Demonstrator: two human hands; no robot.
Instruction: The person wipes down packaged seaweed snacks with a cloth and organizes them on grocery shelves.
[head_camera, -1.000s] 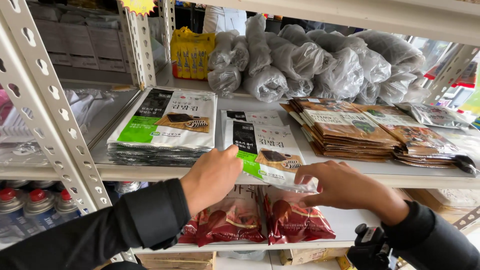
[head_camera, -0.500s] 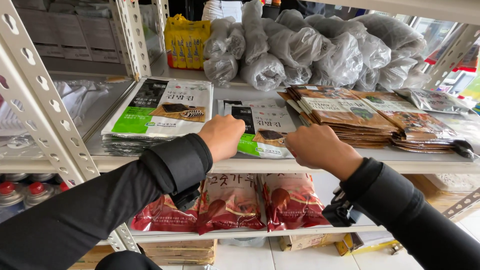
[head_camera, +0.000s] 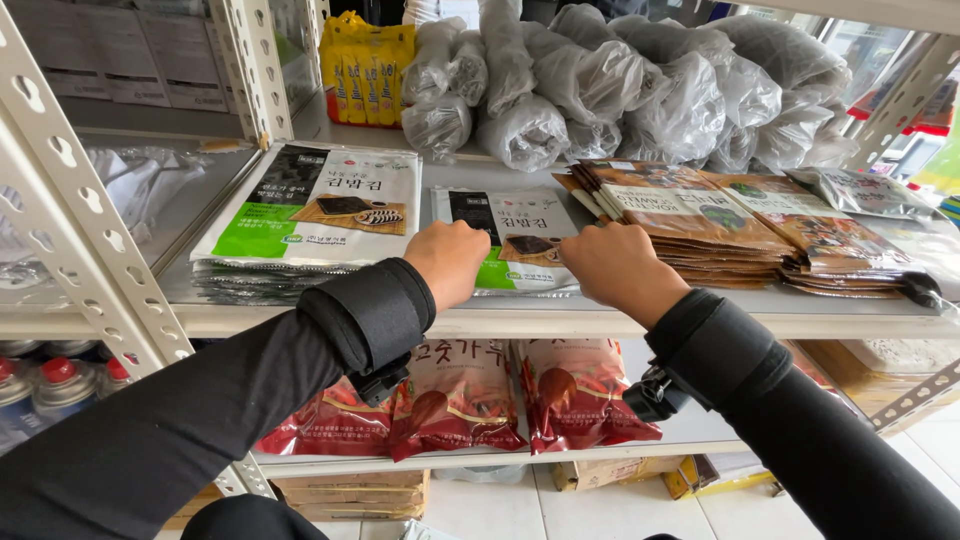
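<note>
White seaweed packet (head_camera: 510, 235) | left hand (head_camera: 450, 262), right hand (head_camera: 615, 268) gripping | shelf (head_camera: 560, 322)

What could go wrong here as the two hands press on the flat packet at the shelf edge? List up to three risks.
1. The packet lies near the front edge of the shelf; a push from the left hand or right hand might slide it off.
2. The brown stack beside the right hand looks fanned and uneven, so a nudge could topple it.
3. Both fists bear down on the thin packet, which might crease or crush its contents.
</note>
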